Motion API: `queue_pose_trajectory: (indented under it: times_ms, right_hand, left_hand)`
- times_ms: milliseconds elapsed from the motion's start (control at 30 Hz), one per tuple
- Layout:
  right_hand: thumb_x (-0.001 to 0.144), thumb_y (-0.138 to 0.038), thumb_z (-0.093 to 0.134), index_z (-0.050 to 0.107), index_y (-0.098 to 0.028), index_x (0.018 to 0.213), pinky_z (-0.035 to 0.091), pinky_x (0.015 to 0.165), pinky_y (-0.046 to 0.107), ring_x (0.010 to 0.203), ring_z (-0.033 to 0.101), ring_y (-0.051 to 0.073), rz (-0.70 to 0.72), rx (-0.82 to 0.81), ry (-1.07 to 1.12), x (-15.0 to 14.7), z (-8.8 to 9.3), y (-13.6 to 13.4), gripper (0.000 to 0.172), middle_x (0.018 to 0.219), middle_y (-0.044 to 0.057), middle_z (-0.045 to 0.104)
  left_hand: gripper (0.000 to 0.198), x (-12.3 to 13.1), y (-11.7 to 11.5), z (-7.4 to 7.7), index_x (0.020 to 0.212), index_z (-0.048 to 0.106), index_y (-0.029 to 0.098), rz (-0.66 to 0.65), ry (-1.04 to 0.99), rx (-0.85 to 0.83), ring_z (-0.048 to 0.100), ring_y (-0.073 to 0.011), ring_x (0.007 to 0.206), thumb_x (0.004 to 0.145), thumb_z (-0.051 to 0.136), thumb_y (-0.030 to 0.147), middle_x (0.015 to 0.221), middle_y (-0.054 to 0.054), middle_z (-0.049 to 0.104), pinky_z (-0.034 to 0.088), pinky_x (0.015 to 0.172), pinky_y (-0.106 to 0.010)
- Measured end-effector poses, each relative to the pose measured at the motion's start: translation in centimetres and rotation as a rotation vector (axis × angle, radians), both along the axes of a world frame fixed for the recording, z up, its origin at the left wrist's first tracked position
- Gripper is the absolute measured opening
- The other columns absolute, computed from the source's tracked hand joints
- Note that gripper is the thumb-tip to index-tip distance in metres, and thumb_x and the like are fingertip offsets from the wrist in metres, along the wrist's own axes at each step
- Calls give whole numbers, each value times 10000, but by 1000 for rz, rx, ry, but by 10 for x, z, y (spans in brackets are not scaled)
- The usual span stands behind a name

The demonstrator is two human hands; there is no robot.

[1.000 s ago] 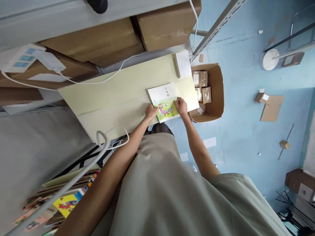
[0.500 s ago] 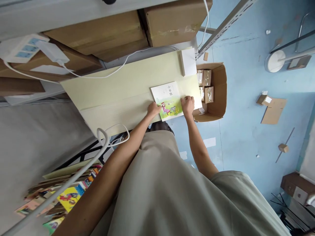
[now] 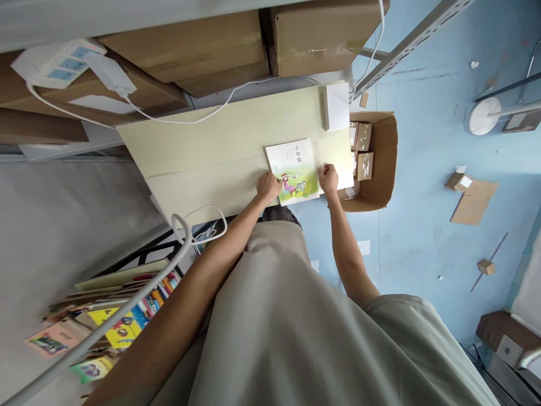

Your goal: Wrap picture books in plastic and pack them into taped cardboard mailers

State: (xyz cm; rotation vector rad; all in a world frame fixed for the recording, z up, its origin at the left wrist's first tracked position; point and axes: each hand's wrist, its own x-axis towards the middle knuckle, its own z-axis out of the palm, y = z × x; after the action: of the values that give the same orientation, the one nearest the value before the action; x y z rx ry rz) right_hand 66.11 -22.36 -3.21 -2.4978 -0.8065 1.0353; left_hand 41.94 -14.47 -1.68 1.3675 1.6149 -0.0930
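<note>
A thin picture book (image 3: 292, 163) with a girl and a grey animal on its cover lies on the pale yellow table (image 3: 203, 146). My left hand (image 3: 269, 187) is closed at the book's left edge, its thumb on the cover. Just beyond the right edge, my right hand (image 3: 328, 179) has its fingers curled together, a small gap from the book. Whatever may be between those fingers is hidden. A white box (image 3: 337, 107) sits at the table's far right corner.
An open carton (image 3: 384, 163) holding several small taped boxes stands right of the table. Large cartons (image 3: 190, 51), a power strip (image 3: 59, 63) and a white cable (image 3: 194, 121) lie along the back. Stacked books (image 3: 122, 324) and a grey pole (image 3: 127, 307) are at lower left.
My right hand has moved right, off the book's right edge. My left hand stays at the left edge. The whole view has shifted slightly.
</note>
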Motion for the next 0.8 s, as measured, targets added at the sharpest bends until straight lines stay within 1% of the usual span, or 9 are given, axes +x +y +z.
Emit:
queue_pose_trajectory:
  times_ms: [100,167,233,333,433,500,600,700,800]
  right_hand:
    - [1060,-381,666,677,-237,999,595,929,422,992,752,306,18,44,16,-3,8,-1,157,1083,140,828]
    - [1072,-400,645,685,-236,990,592,901,411,968,733,291,33,106,-26,-12,14,-4,188,1090,136,821]
    - [1100,-390,596,708,-229,1036,587,895,409,962,723,280,74,135,-80,-25,20,-8,206,1161,149,802]
    - [1146,-326,493,744,-219,1146,572,912,412,1035,731,287,182,122,-118,-47,25,-13,273,1288,170,747]
    - [1158,-277,419,763,-207,1153,567,913,411,1102,715,303,246,94,-137,-64,21,-14,351,1273,178,728]
    - [1161,-280,392,772,-203,1127,576,906,407,1068,699,293,245,82,-132,-68,16,-13,389,1230,175,735]
    - [1156,-322,414,797,-203,1150,603,935,414,1075,698,290,260,104,-80,-64,12,-14,401,1241,175,751]
    - [1135,-385,482,817,-209,1263,635,992,429,1122,736,299,303,161,27,-46,10,-18,400,1320,172,777]
    - [1126,-448,521,802,-206,1319,649,1036,461,1096,774,306,208,160,42,-28,6,-19,418,1329,177,801]
  left_hand:
    - [341,-1,-3,8,1236,686,121,-43,6,52,584,-572,1496,929,802,211,1433,-360,692,451,1279,-689]
    - [379,2,-3,12,1286,676,133,-56,-45,60,620,-545,1465,936,807,192,1446,-324,691,459,1278,-669]
    - [312,10,-3,15,1212,707,176,-77,-168,43,693,-478,1382,937,848,227,1358,-250,749,505,1250,-588]
    - [244,31,-5,15,1063,738,207,-93,-369,-14,754,-391,1286,966,882,379,1260,-177,817,556,1170,-475]
    - [324,55,-7,12,939,753,208,-68,-365,-55,786,-377,1204,1020,836,511,1141,-159,853,572,1088,-443]
    - [365,71,-7,9,873,764,207,-30,-305,-62,796,-378,1134,1030,828,530,1040,-151,860,575,1041,-442]
    - [309,86,-5,2,848,792,205,59,-236,-64,793,-379,1097,1024,837,455,1007,-150,866,573,987,-441]
    - [224,92,-3,-8,862,810,207,95,-198,-60,784,-381,1080,1021,803,365,963,-149,854,566,957,-453]
    - [196,91,-4,-17,868,801,218,79,-170,-33,772,-379,1067,1024,757,327,888,-132,822,558,949,-459]
